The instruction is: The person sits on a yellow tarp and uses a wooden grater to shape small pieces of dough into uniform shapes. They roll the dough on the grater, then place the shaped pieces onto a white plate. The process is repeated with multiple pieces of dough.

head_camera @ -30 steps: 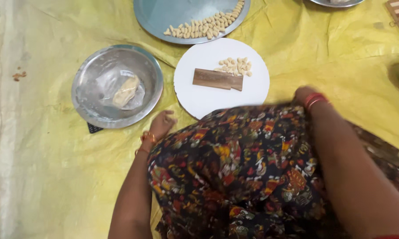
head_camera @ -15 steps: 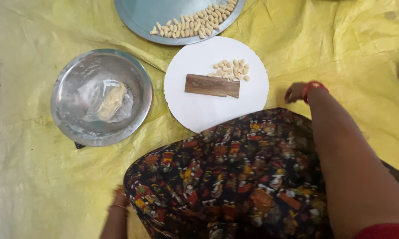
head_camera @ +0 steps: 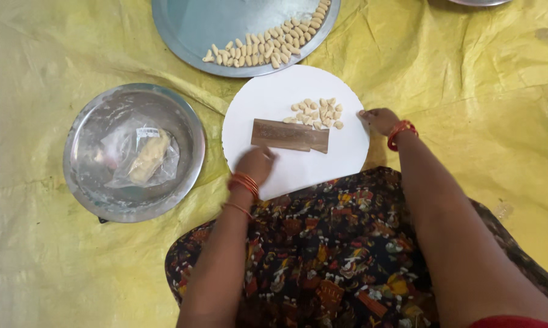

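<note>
A round white board (head_camera: 268, 97) lies on the yellow sheet in front of my lap. On it rest a brown wooden strip (head_camera: 289, 135) and a small heap of pale shaped dough pieces (head_camera: 316, 113). My left hand (head_camera: 255, 164) rests on the board's near part, fingers curled, just below the strip's left end. My right hand (head_camera: 379, 119) touches the board's right rim with its fingertips. Neither hand visibly holds anything. Red bangles circle both wrists.
A steel bowl (head_camera: 85, 182) at the left holds a plastic bag with a lump of dough (head_camera: 147, 157). A large steel tray (head_camera: 201, 30) at the top carries several more dough pieces (head_camera: 268, 46). The yellow sheet (head_camera: 468, 79) covers the floor; my patterned lap (head_camera: 334, 255) fills the foreground.
My left hand came up from beside my lap onto the white board. My right hand shifted to the board's right rim. The view tilted forward.
</note>
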